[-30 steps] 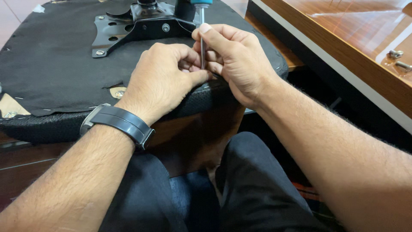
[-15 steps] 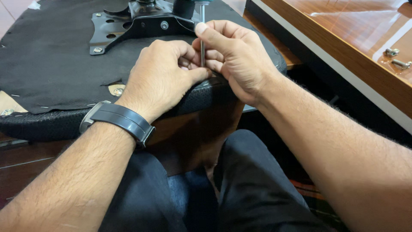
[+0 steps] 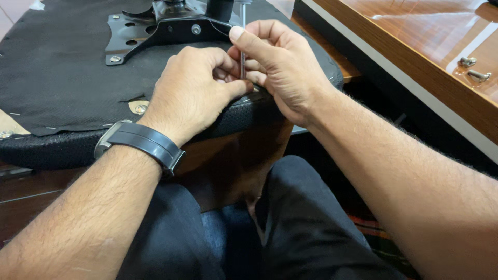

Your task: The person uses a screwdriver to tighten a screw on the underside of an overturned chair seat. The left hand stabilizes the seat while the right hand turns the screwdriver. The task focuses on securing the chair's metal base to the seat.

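An upturned chair seat (image 3: 62,67) with black fabric underside lies before me, a black metal mounting plate (image 3: 155,31) bolted to it at the top. A thin metal screwdriver shaft (image 3: 242,31) stands upright near the seat's front edge. My right hand (image 3: 280,67) pinches the shaft with thumb and fingers. My left hand (image 3: 194,91), with a dark watch (image 3: 140,142) on its wrist, rests on the seat edge with its fingers curled around the shaft's lower end. The tip is hidden by my fingers.
A glossy wooden tabletop (image 3: 415,46) runs along the right, with two loose bolts (image 3: 474,67) lying on it. A screw in a bare patch (image 3: 139,108) shows near my left wrist. My dark-trousered legs (image 3: 259,233) are below the seat.
The view has shifted slightly so the screwdriver's blue handle has left the top of the frame. Both hands stay around the shaft in nearly the same place.
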